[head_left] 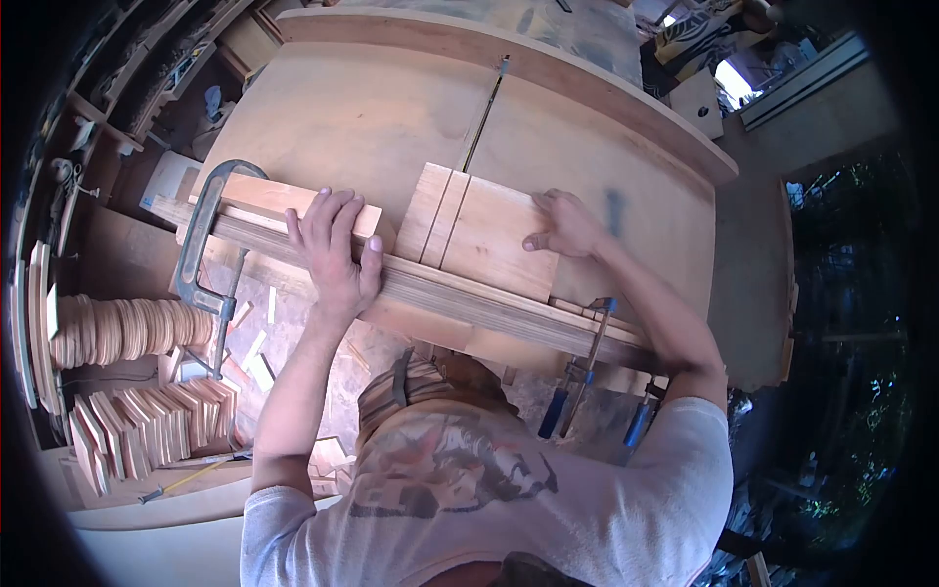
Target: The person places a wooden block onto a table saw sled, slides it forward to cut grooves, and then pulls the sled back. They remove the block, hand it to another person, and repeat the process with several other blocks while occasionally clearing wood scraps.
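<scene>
A flat wooden board (499, 230) with two dark parallel grooves lies against the layered wooden fence (469, 305) on the saw table. My right hand (569, 225) is at the board's right edge, gripping it between thumb and fingers. My left hand (337, 249) rests over the fence and the end of a wooden block (284, 201), its fingers spread. A large C-clamp (201, 225) holds the left end of the fence. Beyond the board, a slot (484, 122) with the blade line runs away across the table.
Bar clamps with blue handles (554, 413) hang at the fence's right part. Stacked round wooden pieces (132, 331) and a row of small boards (152, 430) stand at the left. A raised wooden rail (587, 80) borders the table's far side. Offcuts litter the floor.
</scene>
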